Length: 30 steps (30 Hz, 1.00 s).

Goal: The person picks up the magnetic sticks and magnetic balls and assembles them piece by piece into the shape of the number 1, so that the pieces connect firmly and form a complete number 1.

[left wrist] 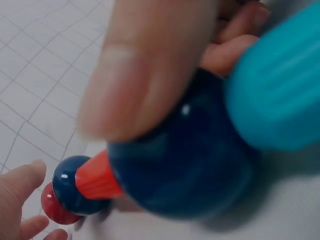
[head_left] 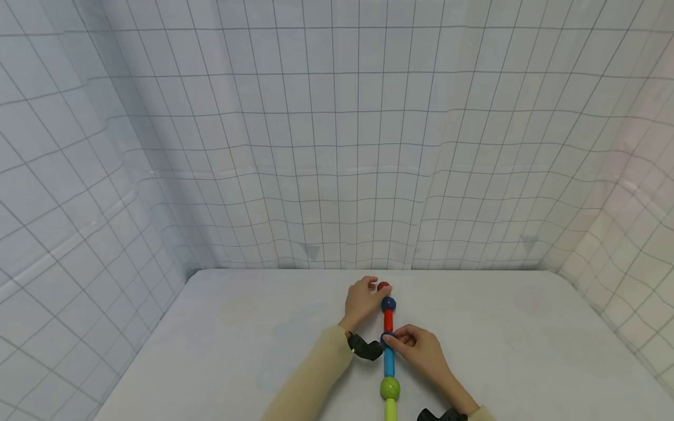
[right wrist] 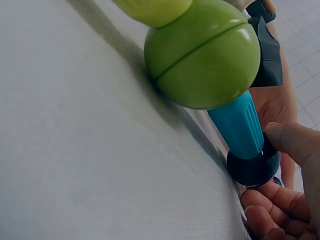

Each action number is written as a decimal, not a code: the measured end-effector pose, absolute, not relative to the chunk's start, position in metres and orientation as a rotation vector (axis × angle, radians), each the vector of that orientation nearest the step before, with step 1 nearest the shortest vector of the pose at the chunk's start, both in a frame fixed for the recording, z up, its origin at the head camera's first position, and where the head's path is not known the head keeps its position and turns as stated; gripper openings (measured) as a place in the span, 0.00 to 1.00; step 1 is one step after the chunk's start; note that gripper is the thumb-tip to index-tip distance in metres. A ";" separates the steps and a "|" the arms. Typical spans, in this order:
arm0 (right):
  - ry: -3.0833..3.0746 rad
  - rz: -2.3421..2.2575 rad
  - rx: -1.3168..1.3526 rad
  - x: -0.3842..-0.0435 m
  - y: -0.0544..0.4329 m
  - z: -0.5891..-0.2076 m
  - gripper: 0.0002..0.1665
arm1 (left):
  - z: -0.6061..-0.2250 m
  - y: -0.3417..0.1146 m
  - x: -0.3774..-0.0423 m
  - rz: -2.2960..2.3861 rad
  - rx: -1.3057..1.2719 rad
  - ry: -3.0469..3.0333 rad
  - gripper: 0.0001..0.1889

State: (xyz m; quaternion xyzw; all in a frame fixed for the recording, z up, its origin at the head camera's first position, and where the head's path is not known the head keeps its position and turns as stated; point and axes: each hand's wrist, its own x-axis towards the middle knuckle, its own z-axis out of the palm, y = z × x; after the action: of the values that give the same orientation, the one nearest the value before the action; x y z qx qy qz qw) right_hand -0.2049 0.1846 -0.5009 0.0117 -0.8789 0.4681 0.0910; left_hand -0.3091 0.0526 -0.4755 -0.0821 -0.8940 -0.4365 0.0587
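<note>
A line of toy balls and ribbed rods lies on the white table. It runs from a red ball [head_left: 383, 286] at the far end through a dark blue ball [head_left: 388, 303], a red rod [head_left: 388, 320], a second dark blue ball [left wrist: 185, 155], a blue rod [head_left: 389, 363] and a green ball [head_left: 390, 389] to a yellow-green rod [head_left: 390, 410]. My right hand [head_left: 423, 351] pinches the second dark blue ball between thumb and fingers. Beside the red ball is my left hand [head_left: 362, 301], fingers spread and thumb partly in front of it; contact is unclear.
The white tabletop [head_left: 237, 351] extends to both sides of the line. White cloth with a dark grid [head_left: 337, 146] hangs behind the table and along both sides. Each wrist wears a black strapped device [head_left: 365, 347].
</note>
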 end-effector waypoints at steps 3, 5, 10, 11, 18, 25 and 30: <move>-2.607 1.388 0.049 -0.205 0.184 -0.501 0.16 | -0.475 0.056 -0.310 -1.335 -0.143 -2.731 0.28; -2.603 1.391 0.057 -0.205 0.184 -0.502 0.15 | -0.475 0.057 -0.311 -1.323 -0.102 -2.736 0.29; -2.594 1.397 0.084 -0.206 0.183 -0.503 0.14 | -0.477 0.058 -0.314 -1.280 -0.055 -2.746 0.27; -2.591 1.399 0.089 -0.206 0.183 -0.504 0.14 | -0.478 0.058 -0.314 -1.276 -0.050 -2.749 0.26; -2.581 1.400 0.099 -0.206 0.183 -0.504 0.13 | -0.476 0.056 -0.314 -1.298 -0.016 -2.745 0.20; -2.604 1.401 0.053 -0.206 0.184 -0.504 0.14 | -0.477 0.053 -0.314 -1.368 -0.017 -2.686 0.21; -2.623 1.373 0.011 -0.206 0.185 -0.503 0.15 | -0.478 0.049 -0.314 -1.500 0.002 -2.612 0.21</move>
State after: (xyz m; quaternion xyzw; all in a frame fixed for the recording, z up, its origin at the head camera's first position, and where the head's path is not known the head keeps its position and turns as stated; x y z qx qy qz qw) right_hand -0.2058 0.1852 -0.5033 0.0036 -0.8823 0.4619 0.0903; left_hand -0.3140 0.0494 -0.4778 0.0005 -0.8653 -0.4970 0.0645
